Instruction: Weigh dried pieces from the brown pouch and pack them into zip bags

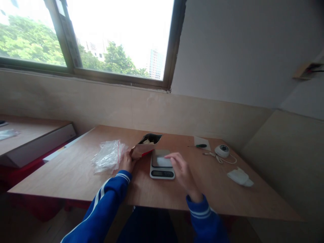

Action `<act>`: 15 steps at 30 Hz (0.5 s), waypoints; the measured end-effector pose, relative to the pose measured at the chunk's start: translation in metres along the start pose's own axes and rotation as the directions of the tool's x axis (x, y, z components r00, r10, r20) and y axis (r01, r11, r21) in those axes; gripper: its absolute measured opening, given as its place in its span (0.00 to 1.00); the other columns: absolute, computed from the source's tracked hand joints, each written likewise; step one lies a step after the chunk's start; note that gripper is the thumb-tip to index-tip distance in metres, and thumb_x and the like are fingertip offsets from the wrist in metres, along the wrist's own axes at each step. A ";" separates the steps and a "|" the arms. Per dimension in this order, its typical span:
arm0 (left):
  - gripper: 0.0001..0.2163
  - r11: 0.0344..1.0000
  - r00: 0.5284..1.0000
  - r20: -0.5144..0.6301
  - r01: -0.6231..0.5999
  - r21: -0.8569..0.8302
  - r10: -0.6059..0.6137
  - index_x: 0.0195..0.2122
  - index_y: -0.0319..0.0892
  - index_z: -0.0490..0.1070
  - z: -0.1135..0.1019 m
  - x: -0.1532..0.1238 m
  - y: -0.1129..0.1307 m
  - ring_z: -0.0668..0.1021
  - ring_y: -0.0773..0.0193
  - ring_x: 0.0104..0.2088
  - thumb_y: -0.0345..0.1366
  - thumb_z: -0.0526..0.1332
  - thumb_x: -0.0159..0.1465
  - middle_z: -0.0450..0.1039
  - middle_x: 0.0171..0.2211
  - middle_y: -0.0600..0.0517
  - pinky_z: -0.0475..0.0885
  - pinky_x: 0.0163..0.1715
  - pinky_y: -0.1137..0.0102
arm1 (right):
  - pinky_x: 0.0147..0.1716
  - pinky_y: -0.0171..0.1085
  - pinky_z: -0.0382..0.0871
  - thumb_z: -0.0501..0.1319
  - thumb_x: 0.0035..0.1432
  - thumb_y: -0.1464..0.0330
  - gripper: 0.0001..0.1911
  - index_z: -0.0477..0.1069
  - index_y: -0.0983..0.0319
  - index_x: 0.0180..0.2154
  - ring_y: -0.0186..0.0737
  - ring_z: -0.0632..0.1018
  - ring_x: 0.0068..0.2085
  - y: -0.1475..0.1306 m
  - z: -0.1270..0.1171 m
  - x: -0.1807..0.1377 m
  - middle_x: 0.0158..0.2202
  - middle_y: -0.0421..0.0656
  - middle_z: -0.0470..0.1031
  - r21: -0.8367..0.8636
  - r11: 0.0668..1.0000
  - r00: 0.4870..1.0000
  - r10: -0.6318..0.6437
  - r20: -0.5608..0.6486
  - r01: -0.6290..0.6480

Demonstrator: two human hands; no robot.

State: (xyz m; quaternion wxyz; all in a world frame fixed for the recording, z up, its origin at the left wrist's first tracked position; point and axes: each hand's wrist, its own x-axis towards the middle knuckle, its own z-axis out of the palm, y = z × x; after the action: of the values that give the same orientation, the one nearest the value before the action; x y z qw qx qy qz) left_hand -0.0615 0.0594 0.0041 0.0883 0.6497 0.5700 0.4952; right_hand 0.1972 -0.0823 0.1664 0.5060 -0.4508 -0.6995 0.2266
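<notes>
My left hand (pixel 128 162) is closed on the near-left corner of a brown paper bag (pixel 144 147). The bag lies tilted with its mouth open, showing a dark inside and pale pieces (pixel 149 141); a red strip runs along its near edge. Just right of it stands a small digital scale (pixel 162 173) with a dark platform and a display too dim to read. Over the platform's right side is my right hand (pixel 180 167), slightly blurred, its fingertips drawn together. Whatever they pinch, if anything, is too small to make out. A whitish patch shows on the platform beneath them.
Clear zip bags (pixel 108 156) lie left of my left hand. Toward the right are a green-handled screwdriver (pixel 201 145) on a white sheet, a white dome camera (pixel 221 151) with its cable, and a crumpled white wrapping (pixel 240 177). Another table (pixel 32 135) stands at left.
</notes>
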 end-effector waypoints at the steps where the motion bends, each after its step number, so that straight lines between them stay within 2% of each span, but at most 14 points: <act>1: 0.24 1.000 1.000 -0.009 -0.009 -0.026 0.009 0.48 0.39 0.59 0.002 0.001 -0.004 0.75 0.48 0.49 0.37 0.66 0.52 0.68 0.45 0.41 0.72 0.47 0.53 | 0.49 0.39 0.67 0.49 0.67 0.64 0.15 0.75 0.59 0.41 0.40 0.74 0.47 -0.008 0.007 0.019 0.43 0.45 0.74 -0.019 0.996 0.994 -0.086 0.069 0.088; 4: 0.24 0.996 0.999 -0.036 -0.042 -0.078 0.040 0.46 0.39 0.60 0.007 0.002 -0.014 0.75 0.48 0.48 0.36 0.66 0.51 0.68 0.43 0.43 0.73 0.46 0.54 | 0.53 0.40 0.66 0.50 0.66 0.70 0.14 0.74 0.61 0.43 0.40 0.73 0.50 -0.014 0.032 0.067 0.45 0.46 0.73 -0.099 0.953 0.942 -0.259 0.213 0.285; 7: 0.23 0.996 0.997 -0.048 -0.068 -0.054 0.066 0.46 0.41 0.61 0.010 0.001 -0.022 0.75 0.49 0.48 0.37 0.66 0.51 0.68 0.43 0.44 0.73 0.44 0.55 | 0.54 0.42 0.65 0.50 0.64 0.73 0.14 0.74 0.64 0.41 0.42 0.72 0.50 -0.002 0.050 0.091 0.45 0.49 0.74 -0.232 0.896 0.896 -0.293 0.335 0.379; 9: 0.22 0.996 0.995 -0.052 -0.083 -0.025 0.082 0.47 0.41 0.61 0.012 0.000 -0.025 0.75 0.49 0.48 0.38 0.66 0.53 0.68 0.44 0.44 0.73 0.44 0.55 | 0.53 0.42 0.65 0.51 0.65 0.72 0.14 0.75 0.65 0.41 0.42 0.72 0.50 0.005 0.055 0.096 0.44 0.50 0.74 -0.302 0.883 0.907 -0.253 0.336 0.359; 12: 0.22 0.988 0.985 -0.077 -0.155 -0.010 0.154 0.48 0.40 0.60 0.015 0.001 -0.030 0.74 0.48 0.48 0.38 0.64 0.54 0.68 0.45 0.43 0.73 0.45 0.54 | 0.52 0.40 0.66 0.53 0.65 0.68 0.13 0.73 0.66 0.44 0.42 0.73 0.49 0.008 0.054 0.096 0.46 0.51 0.74 -0.358 0.908 0.961 -0.135 0.239 0.217; 15: 0.23 0.976 0.971 -0.095 -0.218 0.009 0.218 0.48 0.40 0.60 0.018 0.000 -0.033 0.74 0.48 0.47 0.37 0.64 0.53 0.68 0.46 0.42 0.72 0.46 0.53 | 0.49 0.40 0.67 0.54 0.63 0.70 0.13 0.74 0.69 0.44 0.45 0.76 0.48 0.006 0.054 0.095 0.45 0.53 0.76 -0.467 0.879 0.967 0.027 0.255 0.098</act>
State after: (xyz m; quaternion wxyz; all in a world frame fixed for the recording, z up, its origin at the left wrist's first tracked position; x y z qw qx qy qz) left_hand -0.0694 0.0788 -0.0269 0.0068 0.6841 0.4982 0.5327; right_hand 0.1425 0.0100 0.1890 0.2900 -0.5154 -0.8008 0.0944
